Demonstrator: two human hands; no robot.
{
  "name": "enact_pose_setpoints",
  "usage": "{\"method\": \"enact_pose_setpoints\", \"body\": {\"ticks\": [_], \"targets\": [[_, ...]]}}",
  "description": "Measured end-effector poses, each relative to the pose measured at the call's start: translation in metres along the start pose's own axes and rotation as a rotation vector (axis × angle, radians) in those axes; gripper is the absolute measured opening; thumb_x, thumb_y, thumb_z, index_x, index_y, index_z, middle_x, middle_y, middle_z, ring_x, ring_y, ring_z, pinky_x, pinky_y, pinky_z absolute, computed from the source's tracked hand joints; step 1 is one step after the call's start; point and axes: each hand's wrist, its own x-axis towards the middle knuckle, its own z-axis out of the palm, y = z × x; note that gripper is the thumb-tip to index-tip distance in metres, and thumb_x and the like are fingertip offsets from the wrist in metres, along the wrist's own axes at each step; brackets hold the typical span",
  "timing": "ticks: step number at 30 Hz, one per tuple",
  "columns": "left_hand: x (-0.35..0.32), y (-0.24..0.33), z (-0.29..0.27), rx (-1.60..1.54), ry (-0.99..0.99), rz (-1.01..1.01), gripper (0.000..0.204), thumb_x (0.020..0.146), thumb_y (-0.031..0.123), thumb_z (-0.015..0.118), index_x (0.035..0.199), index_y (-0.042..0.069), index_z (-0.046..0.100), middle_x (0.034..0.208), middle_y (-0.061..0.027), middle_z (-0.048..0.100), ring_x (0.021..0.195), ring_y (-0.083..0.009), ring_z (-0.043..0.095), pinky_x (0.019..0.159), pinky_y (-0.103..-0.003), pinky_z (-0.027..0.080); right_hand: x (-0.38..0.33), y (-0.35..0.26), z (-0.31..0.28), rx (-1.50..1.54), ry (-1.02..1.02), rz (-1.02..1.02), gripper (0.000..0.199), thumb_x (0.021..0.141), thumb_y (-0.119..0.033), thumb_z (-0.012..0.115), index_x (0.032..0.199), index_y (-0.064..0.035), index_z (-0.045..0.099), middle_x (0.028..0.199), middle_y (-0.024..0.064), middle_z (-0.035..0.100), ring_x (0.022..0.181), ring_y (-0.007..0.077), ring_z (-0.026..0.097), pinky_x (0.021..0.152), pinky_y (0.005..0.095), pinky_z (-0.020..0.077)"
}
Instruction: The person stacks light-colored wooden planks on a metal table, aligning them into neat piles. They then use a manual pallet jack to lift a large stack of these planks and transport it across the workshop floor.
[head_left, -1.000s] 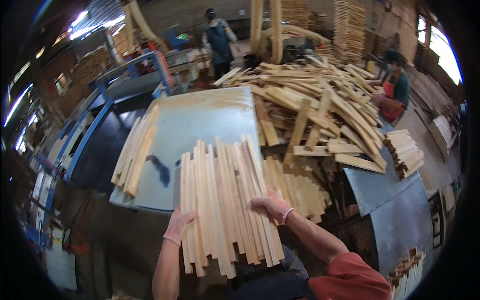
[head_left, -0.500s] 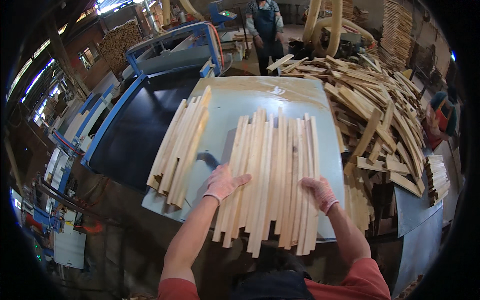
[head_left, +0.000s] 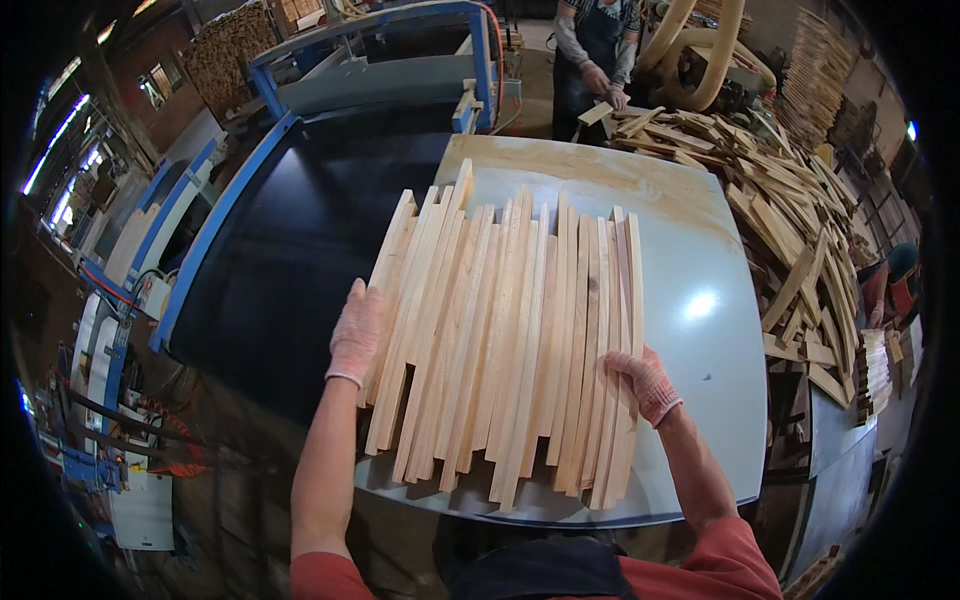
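Observation:
A row of pale wooden strips lies side by side on a smooth, light grey tabletop, their ends uneven. At the row's left edge is my left hand, in a pinkish knit glove, its fingers stretched out flat along the outermost strip. My right hand, gloved alike, grips the right edge, thumb over the top and fingers down the outer side, partly hidden. A dark gap shows between strips near the row's lower left.
Left of the tabletop is a black flat bed with a blue frame. A large heap of loose wood pieces lies to the right. Beyond the table stands a person in a dark apron, near thick beige hoses.
My left hand has moved left, round the outside of the separate left bundle. That bundle now lies against the main row. My right hand stays at the right edge. The view has shifted.

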Motion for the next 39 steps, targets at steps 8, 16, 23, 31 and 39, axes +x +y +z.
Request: {"method": "enact_pose_setpoints", "body": {"ticks": [8,16,23,31,39], "targets": [[0.035,-0.101,-0.147,-0.968,-0.186,-0.424,0.081,0.106,0.066,0.049,0.147,-0.004,0.058,0.146,-0.0150,0.064,0.136,-0.0241,0.058,0.114,-0.037,0.043,0.029,0.018,0.214,0.064,0.002,0.006,0.051,0.089,-0.008,0.074,0.136,-0.0003,0.055,0.107,0.0092,0.068,0.092,0.0197,0.068,0.081,0.0362,0.0606],[0.105,-0.321,-0.266,-0.042,0.030,-0.189,0.062,0.105,0.059,0.046,0.146,0.013,0.059,0.148,-0.0207,0.059,0.135,-0.0429,0.056,0.110,-0.053,0.047,0.065,0.050,0.475,0.042,-0.009,0.026,0.054,0.086,-0.009,0.076,0.136,-0.0014,0.055,0.115,0.0112,0.069,0.099,0.0227,0.070,0.089,0.0398,0.0615],[0.150,-0.478,-0.368,0.395,0.067,-0.193,0.070,0.102,0.060,0.051,0.147,0.007,0.055,0.152,-0.0255,0.050,0.139,-0.0469,0.049,0.116,-0.059,0.039,0.105,0.074,0.690,0.073,-0.051,0.001,0.051,0.086,-0.011,0.075,0.132,-0.0001,0.056,0.114,0.0097,0.068,0.103,0.0208,0.067,0.095,0.0354,0.0554],[0.176,-0.539,-0.384,0.645,0.082,-0.131,0.090,0.104,0.064,0.048,0.163,-0.002,0.033,0.170,-0.0305,0.029,0.159,-0.0441,0.025,0.130,-0.056,0.018,0.131,0.097,0.767,-0.435,-0.101,-0.027,0.060,0.095,-0.036,0.074,0.138,0.0000,0.051,0.119,0.0178,0.071,0.109,0.0261,0.070,0.098,0.0394,0.0554],[0.171,-0.530,-0.392,0.660,0.084,-0.143,0.075,0.108,0.051,0.050,0.156,-0.007,0.045,0.164,-0.0277,0.039,0.153,-0.0398,0.036,0.128,-0.051,0.027,0.091,0.099,0.756,-0.966,0.066,-0.165,0.064,0.096,-0.055,0.059,0.116,0.0049,0.062,0.098,0.0284,0.074,0.092,0.0442,0.075,0.083,0.0516,0.0604]]}}
